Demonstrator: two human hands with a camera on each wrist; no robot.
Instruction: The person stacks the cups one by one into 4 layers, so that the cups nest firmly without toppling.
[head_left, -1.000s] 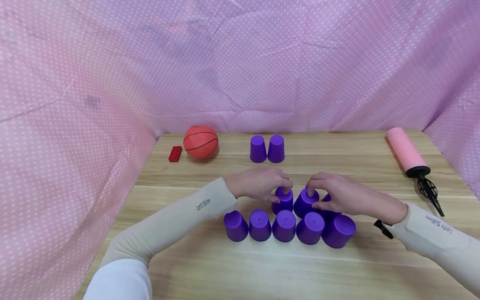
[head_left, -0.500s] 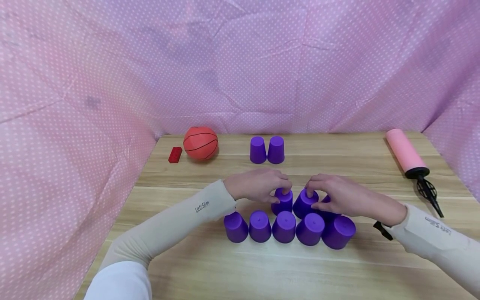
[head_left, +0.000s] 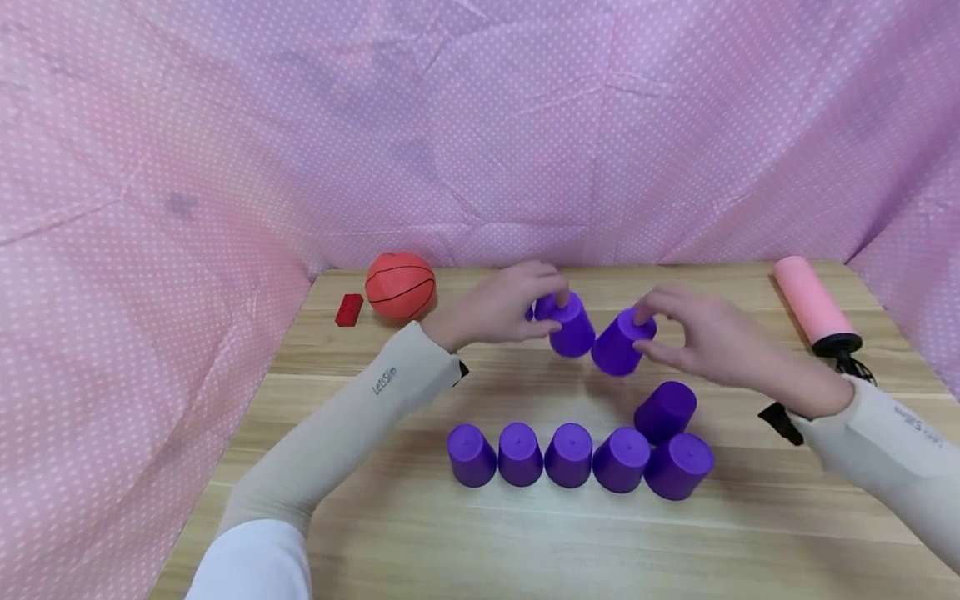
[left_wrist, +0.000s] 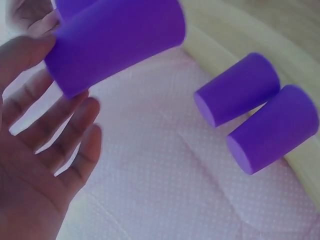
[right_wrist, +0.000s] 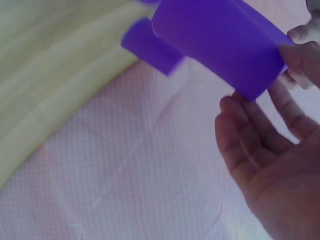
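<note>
My left hand (head_left: 504, 304) pinches a purple cup (head_left: 573, 327) by its upturned base, mouth down and tilted, held above the table. Beside it, my right hand (head_left: 705, 337) pinches another purple cup (head_left: 619, 343) the same way, leaning the opposite way. The lower edges of the two cups are close together; whether they touch I cannot tell. Two more upside-down purple cups (left_wrist: 237, 90) stand beyond, mostly hidden behind my left hand and its cup in the head view but plain in the left wrist view.
Several upside-down purple cups (head_left: 568, 455) form a row near the front, with one purple cup (head_left: 666, 412) behind its right end. A toy basketball (head_left: 401, 286) and red block (head_left: 349, 309) lie at the back left, a pink hand pump (head_left: 817, 304) at the right. Pink dotted cloth (head_left: 480, 125) hangs behind.
Both hands have lifted their cups off the table from behind the front row and carried them up and towards the back. The right hand's cup also moved slightly right.
</note>
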